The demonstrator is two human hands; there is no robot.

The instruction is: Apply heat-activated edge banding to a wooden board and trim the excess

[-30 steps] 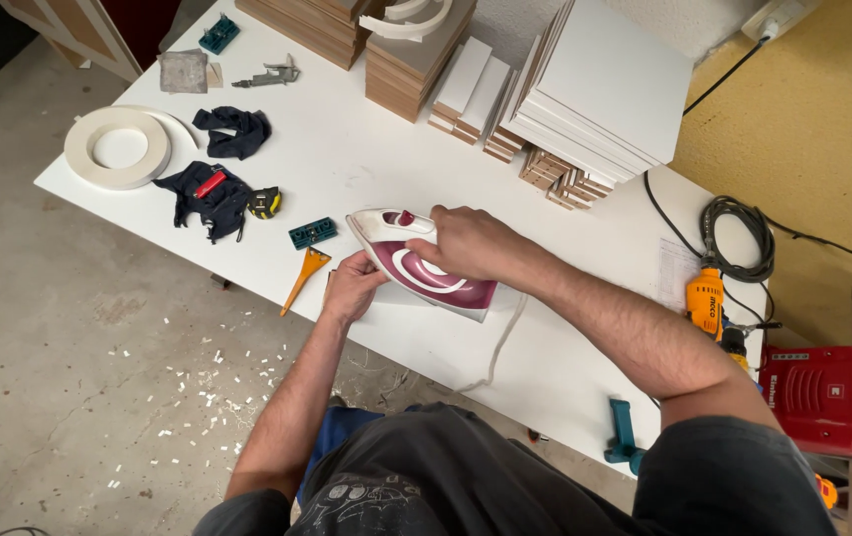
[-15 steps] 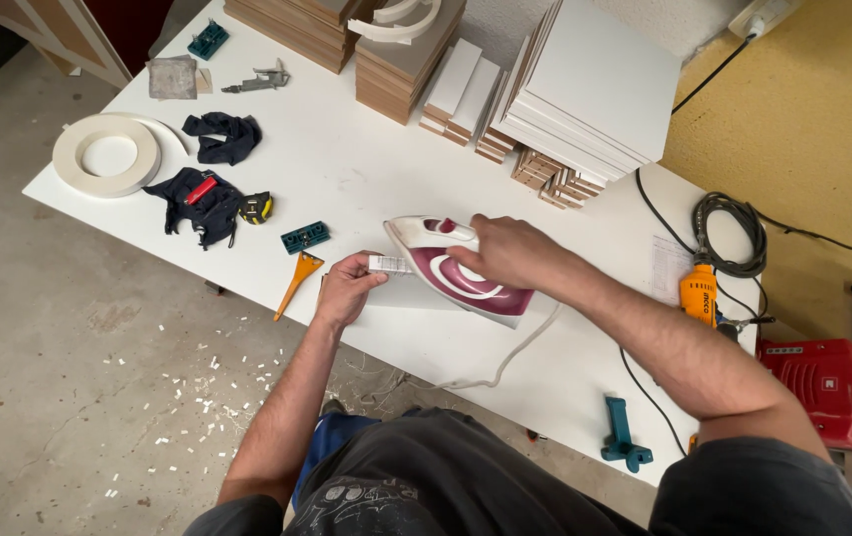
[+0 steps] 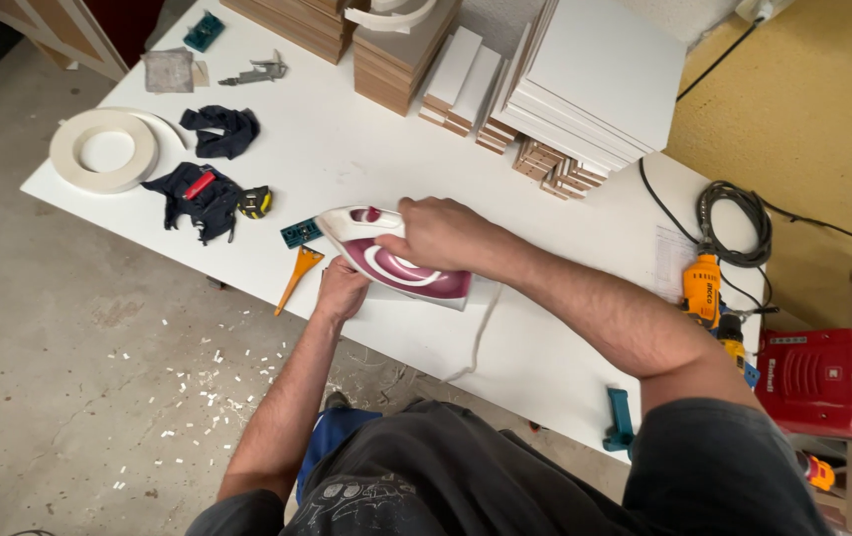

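Note:
My right hand (image 3: 434, 234) grips the handle of a white and maroon clothes iron (image 3: 401, 270), which lies on the front part of the white table (image 3: 347, 149). The iron's white cord (image 3: 478, 333) trails off the table's front edge. My left hand (image 3: 340, 291) presses against the table's front edge just below the iron's tip, fingers curled; what it holds, if anything, is hidden. An orange scraper (image 3: 296, 277) lies just left of that hand.
On the table: a roll of white edge banding (image 3: 104, 150), dark gloves (image 3: 198, 194), a tape measure (image 3: 255, 201), stacked white panels (image 3: 585, 79), wood boards (image 3: 391, 55), an orange drill (image 3: 704, 288), a coiled cable (image 3: 734, 223). A red machine (image 3: 823, 382) stands at right.
The iron and my right hand have shifted along the table's front edge. My left hand stays by the edge under the iron's tip.

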